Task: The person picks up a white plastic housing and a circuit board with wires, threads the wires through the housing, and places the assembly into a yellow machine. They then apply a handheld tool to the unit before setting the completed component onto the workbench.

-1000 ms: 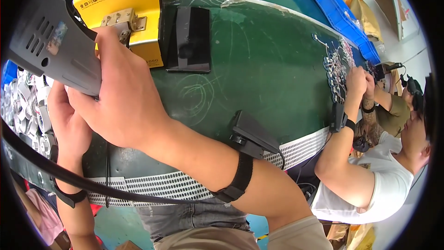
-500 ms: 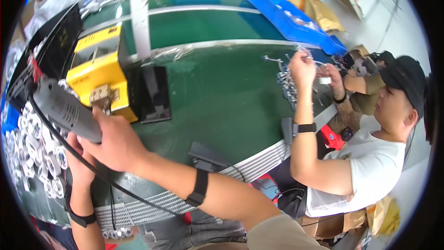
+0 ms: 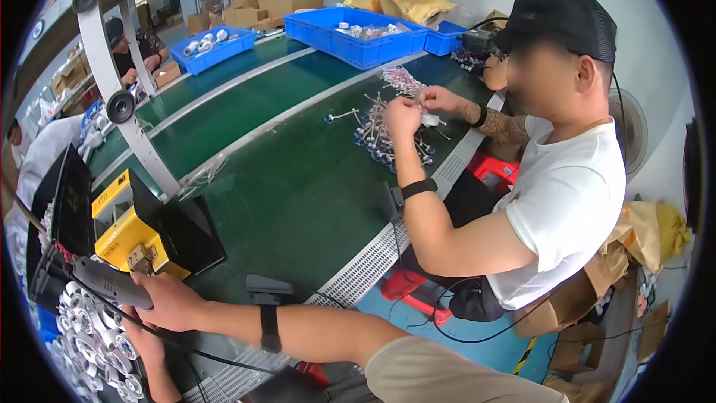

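My right hand is closed around a grey corded power tool, which lies slanted at the lower left with a black cable running back under my forearm. Just below it, my left hand is closed, its fingers partly hidden behind the right hand; what it holds cannot be made out. A yellow and black box-shaped device with a small metal block on its front stands right beyond my right hand. Many white round parts are heaped beside my left hand.
A co-worker in a white shirt handles small parts at the right, beside a pile of wired pieces. Blue trays stand at the back. A metal post rises behind the yellow device. A black stand sits near the perforated table edge.
The view has swung up and to the right, showing more of the room and the co-worker. Both my hands stay close together at the left, the right one still gripping the power tool.
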The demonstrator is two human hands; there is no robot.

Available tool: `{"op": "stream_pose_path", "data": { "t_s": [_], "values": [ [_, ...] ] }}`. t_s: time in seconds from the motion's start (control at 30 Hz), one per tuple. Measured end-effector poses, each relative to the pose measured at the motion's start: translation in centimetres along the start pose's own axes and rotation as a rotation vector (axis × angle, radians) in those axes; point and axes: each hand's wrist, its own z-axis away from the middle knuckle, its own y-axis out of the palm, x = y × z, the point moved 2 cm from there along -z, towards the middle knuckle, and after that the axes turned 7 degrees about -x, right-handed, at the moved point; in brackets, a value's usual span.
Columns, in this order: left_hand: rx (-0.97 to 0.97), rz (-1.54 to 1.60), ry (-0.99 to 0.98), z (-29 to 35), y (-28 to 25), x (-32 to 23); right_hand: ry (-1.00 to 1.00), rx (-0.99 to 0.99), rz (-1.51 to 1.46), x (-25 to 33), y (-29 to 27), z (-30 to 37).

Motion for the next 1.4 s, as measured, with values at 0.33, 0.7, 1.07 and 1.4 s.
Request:
{"op": "stream_pose_path", "data": {
  "t_s": [0.33, 0.7, 1.07, 1.4],
  "values": [
    [-0.021, -0.186, 0.041, 0.4, -2.7, 1.7, -0.098, -0.065, 0.16, 1.0, 0.6, 0.2],
    [-0.058, -0.158, 0.084, 0.5, 0.0, -2.9, -0.179, -0.039, 0.131, -0.9, 0.9, -0.2],
    [-0.081, -0.125, 0.094, 0.5, 0.3, -4.3, -0.316, -0.096, 0.12, 0.1, 0.8, -0.1],
    [-0.061, 0.063, -0.036, 0.5, 1.3, -4.8, -0.136, -0.153, 0.066, -0.6, 1.0, 0.2]
  ]
}}
